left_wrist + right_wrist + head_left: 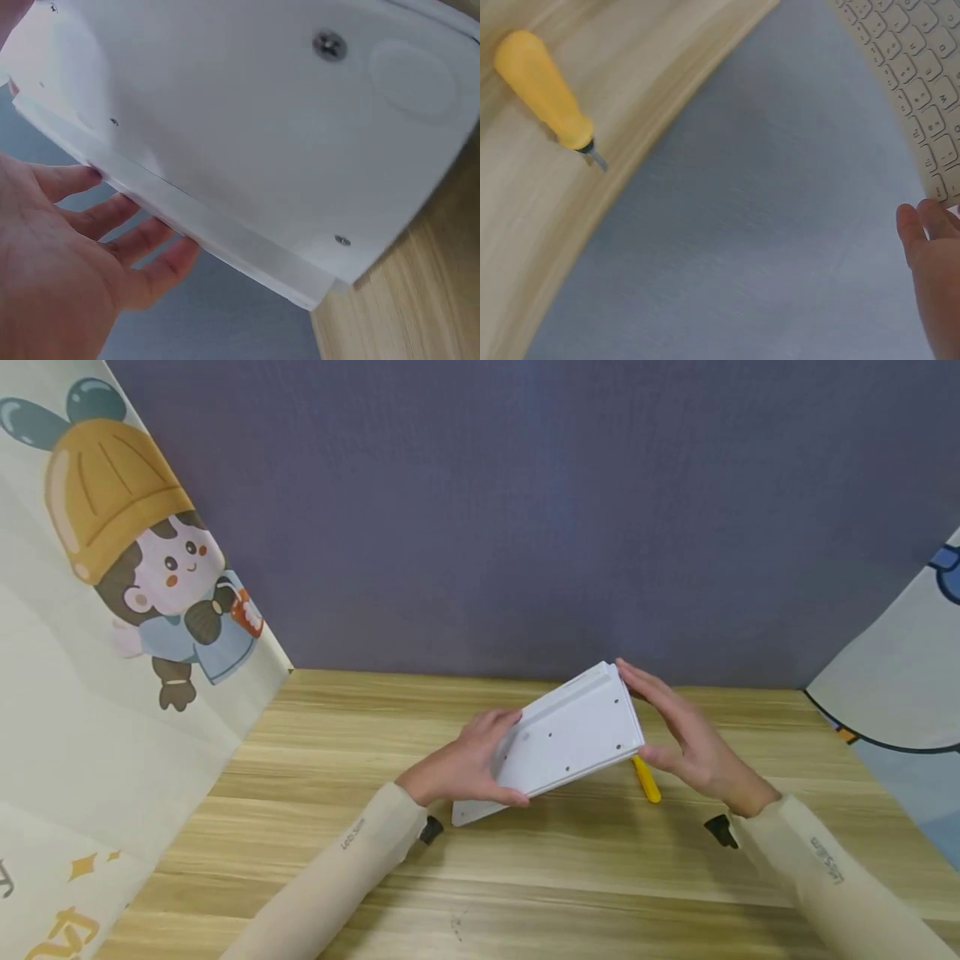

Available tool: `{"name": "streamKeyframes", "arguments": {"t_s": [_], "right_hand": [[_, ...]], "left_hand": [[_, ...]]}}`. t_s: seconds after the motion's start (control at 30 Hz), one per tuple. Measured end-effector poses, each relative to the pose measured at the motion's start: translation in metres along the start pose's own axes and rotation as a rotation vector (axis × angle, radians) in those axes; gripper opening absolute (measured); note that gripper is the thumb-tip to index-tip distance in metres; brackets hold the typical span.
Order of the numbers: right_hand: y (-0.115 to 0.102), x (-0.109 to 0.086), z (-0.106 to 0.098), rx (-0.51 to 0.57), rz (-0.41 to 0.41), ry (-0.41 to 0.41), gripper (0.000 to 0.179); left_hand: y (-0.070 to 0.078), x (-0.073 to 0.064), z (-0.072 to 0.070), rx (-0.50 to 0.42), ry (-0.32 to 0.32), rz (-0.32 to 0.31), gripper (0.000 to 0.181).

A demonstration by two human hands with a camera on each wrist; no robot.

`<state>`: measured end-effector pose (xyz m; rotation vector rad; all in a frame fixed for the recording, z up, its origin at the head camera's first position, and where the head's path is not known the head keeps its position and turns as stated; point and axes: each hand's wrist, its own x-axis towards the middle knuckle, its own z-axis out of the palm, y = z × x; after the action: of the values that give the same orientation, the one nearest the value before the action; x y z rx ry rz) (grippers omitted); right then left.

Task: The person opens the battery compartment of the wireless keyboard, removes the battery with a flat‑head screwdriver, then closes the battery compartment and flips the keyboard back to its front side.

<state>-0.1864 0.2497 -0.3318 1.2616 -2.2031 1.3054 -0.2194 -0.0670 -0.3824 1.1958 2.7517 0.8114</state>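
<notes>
A white keyboard (573,731) is held tilted above the table, its screw-dotted underside facing the head view and its right end higher. My left hand (476,760) grips it across its width, thumb on the near edge and fingers at the far edge. In the left wrist view, several fingertips press along the raised strip of the keyboard (225,127). At the right end, my right hand (690,747) holds the corners between fingers and thumb. Keys of the keyboard (926,82) show in the right wrist view, facing away from the head.
On the wooden table (315,752), below the keyboard's right end, lies a yellow-handled screwdriver (647,781); its metal shaft shows in the right wrist view. A grey-blue panel (480,527) stands behind the table. Printed cloth (112,710) hangs at the left, with another at the right.
</notes>
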Motion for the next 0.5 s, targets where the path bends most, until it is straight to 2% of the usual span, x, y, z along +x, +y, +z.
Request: {"name": "streamKeyframes", "arguments": {"t_s": [0.2,0.5], "right_hand": [[-0.001,-0.006,0.006,-0.048,0.086,-0.034,0.081],[0.024,-0.022,0.018,-0.176,0.189,-0.105,0.096]], "left_hand": [[-0.007,-0.005,-0.003,0.048,-0.009,-0.013,0.118],[-0.018,-0.01,-0.006,0.134,-0.049,-0.027,0.116]]}}
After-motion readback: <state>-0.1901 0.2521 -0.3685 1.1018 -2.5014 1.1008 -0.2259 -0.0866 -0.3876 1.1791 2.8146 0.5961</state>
